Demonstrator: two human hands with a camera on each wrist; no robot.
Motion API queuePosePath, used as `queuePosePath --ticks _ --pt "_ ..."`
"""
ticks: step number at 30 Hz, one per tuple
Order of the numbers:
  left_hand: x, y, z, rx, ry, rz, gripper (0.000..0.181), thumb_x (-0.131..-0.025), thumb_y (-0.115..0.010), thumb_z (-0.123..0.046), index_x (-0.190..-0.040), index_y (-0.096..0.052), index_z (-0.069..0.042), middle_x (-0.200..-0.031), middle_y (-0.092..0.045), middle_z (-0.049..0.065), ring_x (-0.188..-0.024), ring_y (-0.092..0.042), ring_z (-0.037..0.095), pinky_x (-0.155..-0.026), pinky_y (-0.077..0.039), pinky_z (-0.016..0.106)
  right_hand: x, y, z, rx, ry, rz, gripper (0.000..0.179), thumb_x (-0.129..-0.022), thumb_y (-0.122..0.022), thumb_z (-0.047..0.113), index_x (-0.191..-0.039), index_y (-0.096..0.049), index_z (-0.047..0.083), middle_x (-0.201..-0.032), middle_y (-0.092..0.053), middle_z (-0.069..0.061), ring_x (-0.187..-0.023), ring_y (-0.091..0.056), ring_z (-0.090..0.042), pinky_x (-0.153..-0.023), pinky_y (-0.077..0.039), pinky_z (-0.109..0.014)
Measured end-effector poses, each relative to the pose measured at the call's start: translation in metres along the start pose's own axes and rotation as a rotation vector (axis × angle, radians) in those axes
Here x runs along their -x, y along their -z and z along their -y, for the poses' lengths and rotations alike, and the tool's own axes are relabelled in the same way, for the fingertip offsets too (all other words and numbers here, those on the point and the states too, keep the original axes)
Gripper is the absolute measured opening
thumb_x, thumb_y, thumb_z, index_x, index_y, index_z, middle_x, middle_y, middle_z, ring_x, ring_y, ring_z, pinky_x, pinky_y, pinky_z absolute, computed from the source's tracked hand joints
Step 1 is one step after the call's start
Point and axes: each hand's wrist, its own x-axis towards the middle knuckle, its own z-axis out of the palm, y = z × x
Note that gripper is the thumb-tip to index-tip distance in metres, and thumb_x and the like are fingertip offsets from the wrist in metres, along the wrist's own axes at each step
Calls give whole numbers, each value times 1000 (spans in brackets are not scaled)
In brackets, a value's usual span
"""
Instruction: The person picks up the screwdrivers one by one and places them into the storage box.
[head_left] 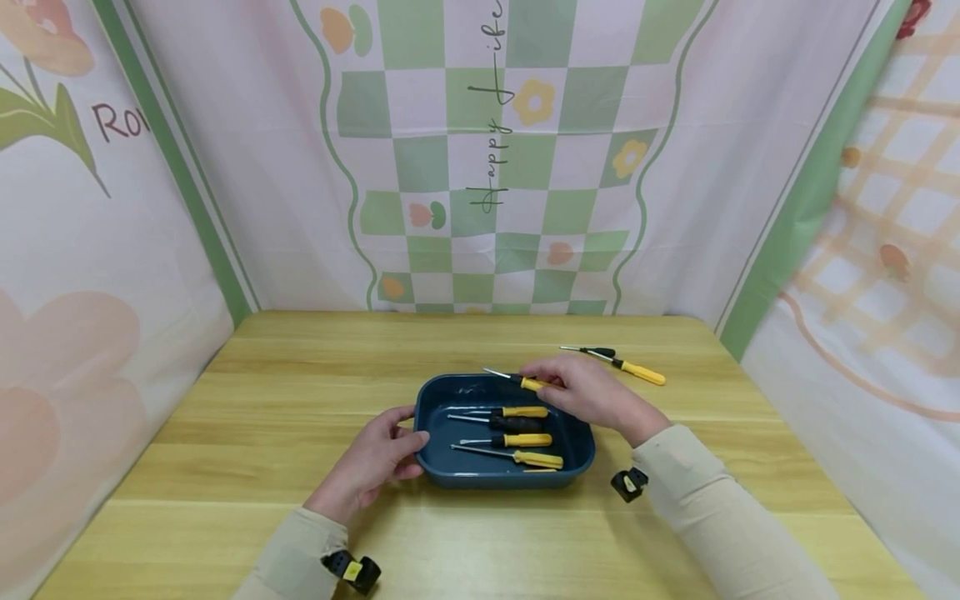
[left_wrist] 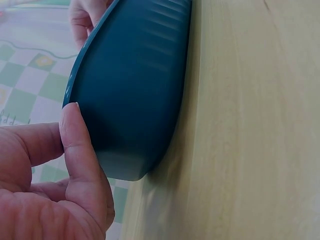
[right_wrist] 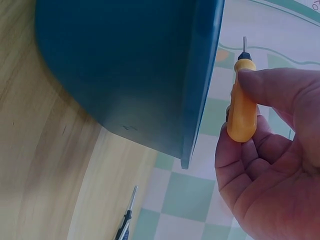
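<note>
A dark blue rectangular tray [head_left: 480,481] sits on the table, and my left hand [head_left: 381,454] grips its left end, thumb on the rim. The left wrist view shows that hand's thumb and fingers pinching the tray's edge [left_wrist: 120,75]. My right hand [head_left: 581,387] is over the tray's back right part, holding a screwdriver [right_wrist: 243,110] by its yellow handle, the shaft pointing left. Inside the tray lie several screwdrivers, among them a yellow-handled one [head_left: 538,459] at the front and a black-handled one [head_left: 517,424] farther back.
Behind and right of the tray, a yellow-handled screwdriver [head_left: 642,372] and a black-handled screwdriver [head_left: 600,352] lie close together on the wooden table [head_left: 315,358]. Printed cloth [head_left: 525,167] hangs behind the table and along both sides.
</note>
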Motion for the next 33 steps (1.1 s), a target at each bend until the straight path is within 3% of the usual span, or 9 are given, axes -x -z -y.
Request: queuePosePath --ticks 3,20,33 --pt "0 0 0 -1 -1 1 54 -104 -64 -12 -154 -46 -6 -111 -57 16 -78 -65 19 -66 -62 26 0 0 0 -1 4 12 34 -100 -66 10 -132 -72 16 -82 -58 8 -75 -51 -13 -71 -46 -31" --pt "0 0 1 -4 -1 1 54 -104 -63 -13 -155 -45 -6 -113 -56 17 -78 -65 20 -66 -62 26 3 -5 4 -58 -25 95 35 -101 -66 10 -136 -69 11 -95 -68 6 -77 -56 -12 -72 -53 -29" --pt "1 -1 0 1 2 0 53 -104 -63 -12 -154 -46 -6 -113 -56 16 -79 -65 20 -67 -62 25 5 -6 8 -92 -52 166 35 -102 -64 10 -137 -69 14 -105 -71 1 -78 -57 -13 -72 -52 -30"
